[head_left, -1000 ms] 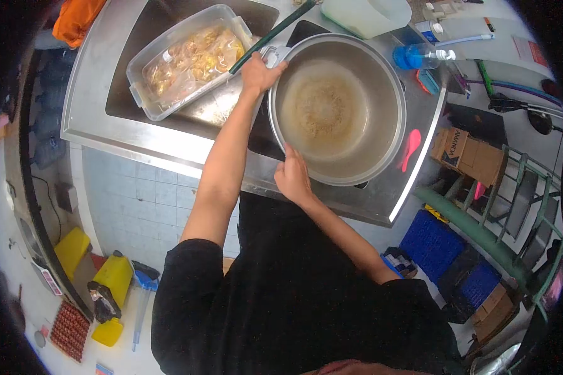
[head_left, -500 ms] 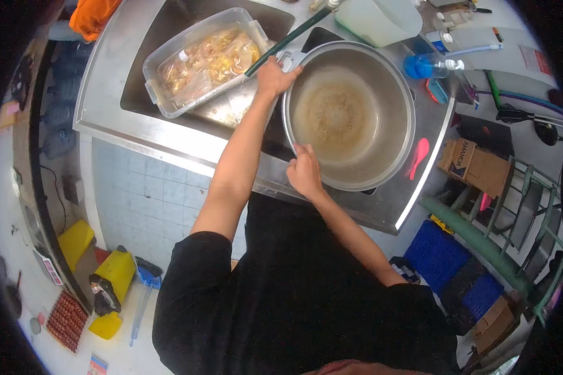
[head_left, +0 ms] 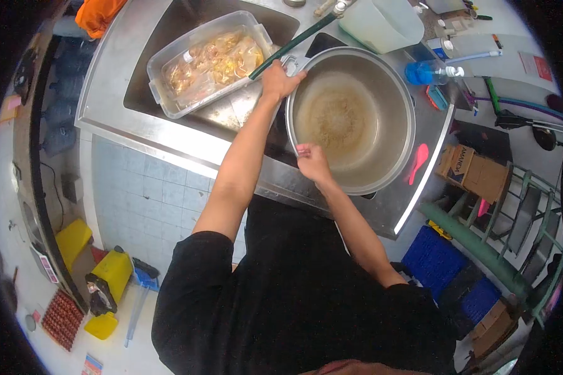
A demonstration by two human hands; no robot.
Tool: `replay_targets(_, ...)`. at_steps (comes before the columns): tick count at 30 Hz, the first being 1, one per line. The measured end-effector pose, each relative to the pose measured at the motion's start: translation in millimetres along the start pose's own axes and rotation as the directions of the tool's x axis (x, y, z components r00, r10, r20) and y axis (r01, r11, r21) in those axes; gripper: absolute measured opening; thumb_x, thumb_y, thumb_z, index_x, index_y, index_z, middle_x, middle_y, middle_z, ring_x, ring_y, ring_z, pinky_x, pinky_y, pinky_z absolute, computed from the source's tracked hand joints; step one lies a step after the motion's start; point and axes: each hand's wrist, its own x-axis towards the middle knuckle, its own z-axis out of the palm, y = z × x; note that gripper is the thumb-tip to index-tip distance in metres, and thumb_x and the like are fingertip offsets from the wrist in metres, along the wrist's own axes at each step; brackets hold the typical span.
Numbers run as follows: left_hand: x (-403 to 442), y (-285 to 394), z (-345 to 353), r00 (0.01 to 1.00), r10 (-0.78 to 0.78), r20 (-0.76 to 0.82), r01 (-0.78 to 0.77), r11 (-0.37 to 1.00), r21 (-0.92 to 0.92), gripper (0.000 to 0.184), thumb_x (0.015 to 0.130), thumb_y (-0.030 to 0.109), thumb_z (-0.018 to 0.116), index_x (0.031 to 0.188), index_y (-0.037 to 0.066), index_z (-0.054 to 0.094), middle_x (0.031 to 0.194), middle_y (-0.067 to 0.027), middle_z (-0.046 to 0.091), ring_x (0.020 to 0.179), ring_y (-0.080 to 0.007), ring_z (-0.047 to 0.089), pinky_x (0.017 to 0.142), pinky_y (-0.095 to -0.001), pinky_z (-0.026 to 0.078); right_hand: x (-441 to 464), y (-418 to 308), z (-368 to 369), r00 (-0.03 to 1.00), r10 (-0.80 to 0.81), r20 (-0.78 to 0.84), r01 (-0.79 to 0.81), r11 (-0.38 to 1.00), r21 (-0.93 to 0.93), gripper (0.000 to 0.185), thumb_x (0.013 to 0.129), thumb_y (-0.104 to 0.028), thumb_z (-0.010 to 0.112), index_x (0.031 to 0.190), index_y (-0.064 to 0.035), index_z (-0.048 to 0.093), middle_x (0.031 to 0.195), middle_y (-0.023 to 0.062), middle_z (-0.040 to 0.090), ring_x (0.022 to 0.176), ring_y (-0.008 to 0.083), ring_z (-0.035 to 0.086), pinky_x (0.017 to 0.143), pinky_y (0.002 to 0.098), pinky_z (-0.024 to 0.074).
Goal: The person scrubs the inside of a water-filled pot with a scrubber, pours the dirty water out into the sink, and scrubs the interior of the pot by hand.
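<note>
A large metal pot (head_left: pixel 394 131) stands on the counter beside the sink, with a shallow layer of cloudy brownish liquid (head_left: pixel 338 122) at its bottom. My left hand (head_left: pixel 279 80) is closed at the pot's upper-left rim by the metal handle (head_left: pixel 292 63), its thumb on the rim. A green hose (head_left: pixel 303 39) runs right by its fingers; whether they also touch it I cannot tell. My right hand (head_left: pixel 313 165) has its fingers curled at the pot's lower-left rim. A clear plastic tub (head_left: pixel 169 109) holding bagged food pieces sits over the sink, left of my left hand.
A pink spoon (head_left: pixel 418 164) and a blue pump bottle (head_left: pixel 421 73) are right of the pot. Behind it stands a translucent container (head_left: pixel 381 25). The metal sink (head_left: pixel 222 115) lies to the left. A green metal rack (head_left: pixel 481 240) and a cardboard box (head_left: pixel 475 172) are at the right.
My right hand has turned and shifted slightly at the pot's rim, its fingers now facing more upward. My left hand stays by the handle. The whole view has shifted slightly.
</note>
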Motion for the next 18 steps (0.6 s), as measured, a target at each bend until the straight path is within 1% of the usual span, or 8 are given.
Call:
replay_targets(4, 1, -3, 2, 1.0, 0.004, 0.003, -0.004, 1.0, -0.001, 0.084, 0.067, 0.069, 0.068, 0.101, -0.007, 0.059, 0.095, -0.0252, 0.067, 0.091, -0.0392, 0.066, 0.082, -0.0433, 0.051, -12, -16, -1, 0.995, 0.031, 0.096, -0.058, 0.956, 0.287, 0.027, 0.075, 0.006, 0.056, 0.101, 0.0037, 0.065, 0.085, 0.0132, 0.068, 0.078, 0.0189, 0.066, 0.076, 0.0314, 0.0522)
replay_targets(7, 3, -8, 6, 1.0, -0.012, 0.023, 0.012, 1.0, 0.013, 0.086, 0.066, 0.07, 0.068, 0.103, -0.007, 0.058, 0.097, -0.0256, 0.066, 0.092, -0.0395, 0.065, 0.083, -0.0434, 0.05, -31, -49, 11, 0.989, -0.147, -0.025, 0.149, 0.966, 0.213, 0.029, 0.08, 0.01, 0.049, 0.105, 0.0077, 0.062, 0.095, 0.0154, 0.065, 0.088, 0.0222, 0.063, 0.081, 0.0328, 0.0508)
replay_targets(8, 3, -9, 5, 1.0, -0.016, 0.016, 0.016, 1.0, 0.016, 0.087, 0.066, 0.07, 0.068, 0.104, -0.007, 0.057, 0.097, -0.0255, 0.066, 0.092, -0.0395, 0.065, 0.083, -0.0434, 0.05, -33, -55, 17, 0.947, -0.318, -0.043, 0.321, 0.944, 0.083, 0.03, 0.08, 0.007, 0.051, 0.108, 0.0089, 0.061, 0.102, 0.0205, 0.063, 0.095, 0.0261, 0.062, 0.086, 0.0362, 0.0497)
replay_targets(10, 3, -8, 6, 1.0, -0.01, 0.014, 0.01, 1.0, 0.016, 0.088, 0.066, 0.071, 0.068, 0.105, -0.007, 0.057, 0.097, -0.0254, 0.067, 0.092, -0.0395, 0.065, 0.083, -0.0434, 0.05, -35, -62, 26, 0.782, -0.623, -0.024, 0.608, 0.771, -0.191, 0.034, 0.081, 0.002, 0.056, 0.114, 0.0113, 0.057, 0.116, 0.0307, 0.06, 0.108, 0.0341, 0.061, 0.095, 0.0428, 0.0476)
replay_targets(13, 4, -13, 11, 1.0, 0.014, -0.008, -0.014, 1.0, -0.005, 0.086, 0.065, 0.072, 0.069, 0.1, -0.005, 0.058, 0.095, -0.0249, 0.067, 0.091, -0.039, 0.066, 0.081, -0.0429, 0.051, -18, 12, 91, 0.926, -0.377, 0.031, 0.323, 0.746, -0.582, 0.041, 0.085, -0.002, 0.051, 0.121, 0.0171, 0.049, 0.128, 0.0404, 0.046, 0.122, 0.0468, 0.048, 0.106, 0.0481, 0.0371)
replay_targets(14, 5, -9, 6, 0.999, 0.032, -0.018, -0.032, 0.999, -0.002, 0.084, 0.064, 0.072, 0.069, 0.099, -0.005, 0.058, 0.095, -0.0248, 0.067, 0.091, -0.0387, 0.066, 0.081, -0.0429, 0.051, -9, 5, 88, 0.917, -0.399, 0.016, 0.349, 0.781, -0.517, 0.041, 0.086, -0.004, 0.05, 0.121, 0.0169, 0.049, 0.127, 0.0408, 0.047, 0.12, 0.0488, 0.048, 0.106, 0.0492, 0.037)
replay_targets(16, 1, 2, -6, 0.996, -0.036, 0.078, 0.037, 0.999, -0.017, 0.092, 0.062, 0.065, 0.074, 0.111, -0.011, 0.056, 0.104, -0.0262, 0.066, 0.099, -0.0383, 0.065, 0.087, -0.0418, 0.05, -11, 1, 82, 0.91, -0.414, 0.005, 0.386, 0.844, -0.372, 0.04, 0.089, -0.008, 0.047, 0.121, 0.0165, 0.049, 0.124, 0.0416, 0.049, 0.116, 0.0528, 0.049, 0.105, 0.0514, 0.0369)
replay_targets(18, 1, 3, -6, 0.994, -0.059, 0.092, 0.058, 0.998, 0.021, 0.088, 0.063, 0.067, 0.073, 0.106, -0.009, 0.057, 0.099, -0.0251, 0.067, 0.095, -0.038, 0.065, 0.085, -0.0425, 0.05, -1, -9, 71, 0.977, -0.162, 0.135, 0.198, 0.924, -0.328, 0.03, 0.088, -0.009, 0.049, 0.108, 0.0109, 0.058, 0.111, 0.0355, 0.058, 0.103, 0.0495, 0.058, 0.091, 0.0516, 0.0462)
